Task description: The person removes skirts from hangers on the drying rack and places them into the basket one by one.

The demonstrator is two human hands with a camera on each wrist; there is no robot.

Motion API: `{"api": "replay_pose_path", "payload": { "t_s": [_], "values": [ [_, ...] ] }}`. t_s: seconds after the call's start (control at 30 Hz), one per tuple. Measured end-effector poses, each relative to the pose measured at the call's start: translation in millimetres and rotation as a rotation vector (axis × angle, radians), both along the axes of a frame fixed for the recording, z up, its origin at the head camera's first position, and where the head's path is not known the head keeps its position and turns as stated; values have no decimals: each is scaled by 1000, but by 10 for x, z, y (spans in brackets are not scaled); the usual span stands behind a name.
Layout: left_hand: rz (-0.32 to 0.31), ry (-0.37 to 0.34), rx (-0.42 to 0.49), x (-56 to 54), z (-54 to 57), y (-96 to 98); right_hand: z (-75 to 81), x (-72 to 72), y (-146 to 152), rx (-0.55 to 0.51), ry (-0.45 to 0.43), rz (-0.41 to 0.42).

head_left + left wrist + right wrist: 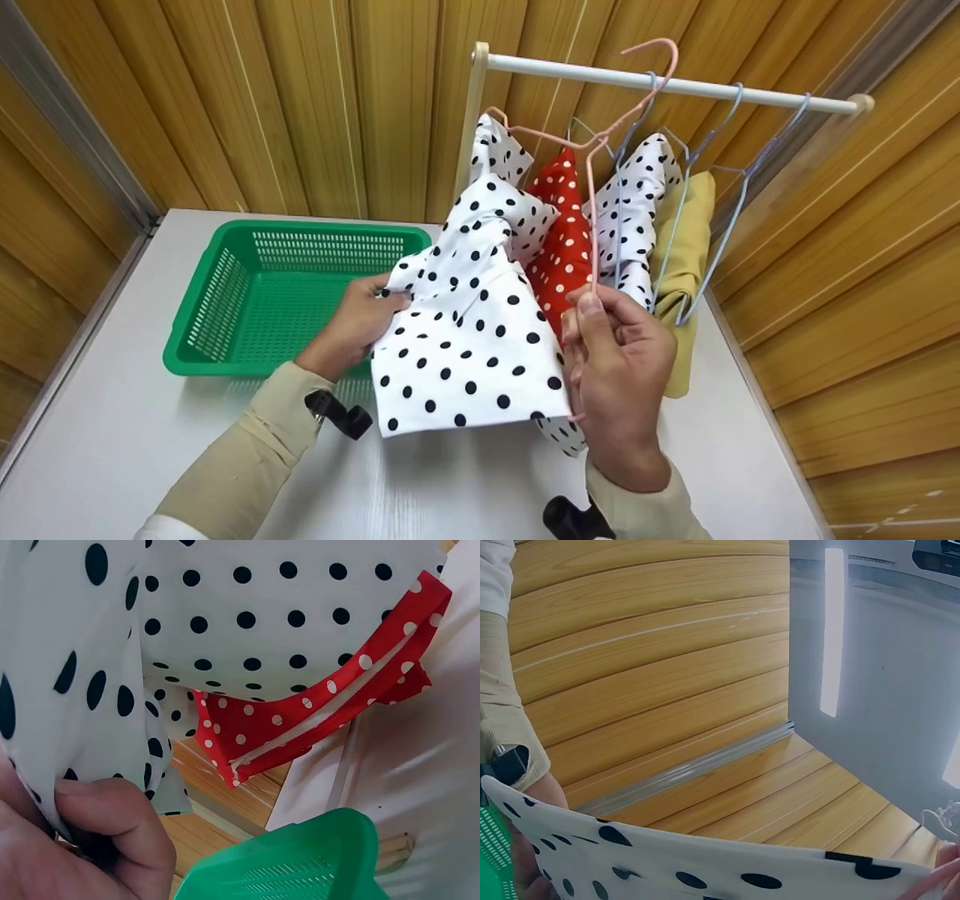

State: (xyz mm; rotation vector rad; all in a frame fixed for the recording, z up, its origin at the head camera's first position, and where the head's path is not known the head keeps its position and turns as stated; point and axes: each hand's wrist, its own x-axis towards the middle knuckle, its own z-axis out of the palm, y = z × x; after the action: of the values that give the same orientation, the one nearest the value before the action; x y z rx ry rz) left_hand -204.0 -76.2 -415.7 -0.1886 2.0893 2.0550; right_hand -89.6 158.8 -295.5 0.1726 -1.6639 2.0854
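Note:
A white cloth with black dots (472, 322) is spread between my two hands, in front of the rack. Its left edge is pinched by my left hand (364, 319), thumb on top; the left wrist view shows the curled fingers (120, 825) at the fabric. My right hand (622, 367) grips one arm of a pink wire hanger (594, 217) between thumb and fingers, beside the cloth's right edge. The hanger is tilted, with its hook up near the rail and its other arm running left to the cloth's upper part. The right wrist view catches the cloth's edge (727, 870) across the bottom.
A white rail (600, 73) on a wooden stand carries blue hangers (724, 232). Behind my hands hang a red dotted cloth (562, 232), another white dotted cloth (637, 195) and a yellow cloth (686, 225). A green basket (187, 360) stands left on the white table (97, 420).

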Motion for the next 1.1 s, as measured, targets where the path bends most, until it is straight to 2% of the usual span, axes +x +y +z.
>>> {"api": "replay_pose_path", "payload": {
  "t_s": [0.1,0.2,0.47,0.63,0.77,0.97,1.1],
  "values": [
    [-3,13,-16,1,-26,-41,-5,-14,18,-11,14,-38],
    [-8,5,-34,-10,-46,-56,-3,-27,50,33,25,-74],
    [-21,-21,-87,5,-38,-74,-14,-39,85,302,49,-174],
    [-13,-10,-67,28,-26,-59,-22,-84,102,410,53,-233],
    [-21,11,-38,65,-21,-55,-70,-198,87,472,61,-280],
    [-25,13,-14,105,29,-99,-127,-327,98,628,41,-373],
    [-16,6,12,98,82,-171,-134,-369,130,686,18,-383]
  ]
}}
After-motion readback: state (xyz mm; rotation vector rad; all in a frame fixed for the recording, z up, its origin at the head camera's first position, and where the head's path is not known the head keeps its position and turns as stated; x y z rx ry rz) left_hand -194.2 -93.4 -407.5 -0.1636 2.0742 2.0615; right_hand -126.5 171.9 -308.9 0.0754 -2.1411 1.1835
